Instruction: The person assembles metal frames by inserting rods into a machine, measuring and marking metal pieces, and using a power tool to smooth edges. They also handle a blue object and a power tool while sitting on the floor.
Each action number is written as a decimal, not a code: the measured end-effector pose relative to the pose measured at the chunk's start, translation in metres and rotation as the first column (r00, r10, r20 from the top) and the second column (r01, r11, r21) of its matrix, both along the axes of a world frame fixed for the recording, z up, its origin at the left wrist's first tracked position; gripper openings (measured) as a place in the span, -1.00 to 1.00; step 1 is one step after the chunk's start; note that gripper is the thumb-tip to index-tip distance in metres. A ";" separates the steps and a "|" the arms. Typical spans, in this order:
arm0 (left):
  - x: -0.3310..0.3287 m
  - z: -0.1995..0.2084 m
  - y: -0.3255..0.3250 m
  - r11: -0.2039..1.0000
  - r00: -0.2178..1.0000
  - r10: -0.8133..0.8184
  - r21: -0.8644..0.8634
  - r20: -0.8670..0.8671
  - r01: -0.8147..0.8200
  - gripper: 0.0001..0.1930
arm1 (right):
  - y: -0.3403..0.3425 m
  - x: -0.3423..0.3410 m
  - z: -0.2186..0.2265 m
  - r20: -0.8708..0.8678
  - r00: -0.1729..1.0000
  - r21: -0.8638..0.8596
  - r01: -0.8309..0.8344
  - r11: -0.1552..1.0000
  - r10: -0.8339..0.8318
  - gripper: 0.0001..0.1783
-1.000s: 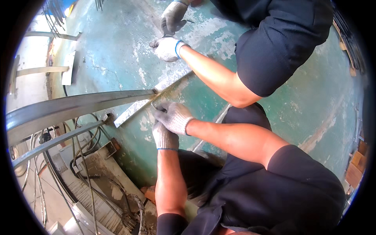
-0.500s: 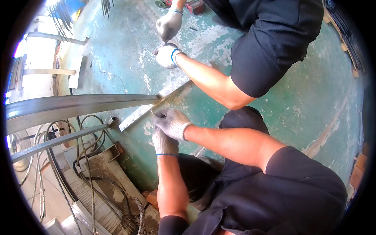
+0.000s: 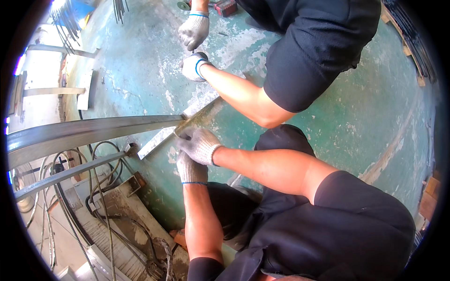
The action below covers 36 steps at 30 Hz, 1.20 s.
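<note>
Both my hands wear white knitted gloves with grey palms and meet above the green floor, beside a metal post. My right hand is closed, its fingertips near the edge of a flat metal bar on the floor. A small curved bit shows at those fingertips, too small to name. My left hand is just below, touching the right one, its fingers curled and mostly hidden. The post's end meets the flat bar. A co-worker's gloved hands, one above the other, work close together at the bar's far side.
Left, a thinner metal bar runs above tangled cables and a dirty beige metal housing. A red tool lies at the top. The co-worker's knee and arm take up the upper right. Dark rods lie on wood at the far right.
The whole view has shifted slightly, so things sit a little farther left. My hands stay together by the bar, and the co-worker's hands remain close to each other.
</note>
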State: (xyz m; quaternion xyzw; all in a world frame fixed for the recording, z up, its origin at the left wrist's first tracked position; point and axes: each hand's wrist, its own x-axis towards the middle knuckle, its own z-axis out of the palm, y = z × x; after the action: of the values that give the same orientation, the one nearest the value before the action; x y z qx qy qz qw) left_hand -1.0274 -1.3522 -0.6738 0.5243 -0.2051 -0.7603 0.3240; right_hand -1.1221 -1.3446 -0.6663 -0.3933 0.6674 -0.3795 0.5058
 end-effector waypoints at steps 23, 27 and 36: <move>0.002 -0.009 -0.001 0.999 0.998 0.040 -0.028 0.039 -0.038 -0.52 | -0.004 0.002 -0.007 0.033 0.998 0.005 0.048 0.999 -0.048 -0.55; 0.010 -0.021 -0.003 0.998 0.994 0.060 -0.006 -0.087 -0.061 -0.51 | -0.003 0.002 0.000 0.035 0.999 -0.003 0.035 0.999 -0.035 -0.54; -0.005 0.003 -0.001 0.997 0.994 0.079 -0.020 0.072 -0.078 -0.48 | 0.000 0.003 -0.004 0.029 0.999 -0.026 0.039 0.999 -0.038 -0.55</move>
State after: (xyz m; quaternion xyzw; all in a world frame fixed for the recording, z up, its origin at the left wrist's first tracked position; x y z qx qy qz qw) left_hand -1.0326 -1.3529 -0.6708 0.5563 -0.2026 -0.7258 0.3504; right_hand -1.1195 -1.3450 -0.6706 -0.3815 0.6627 -0.4034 0.5025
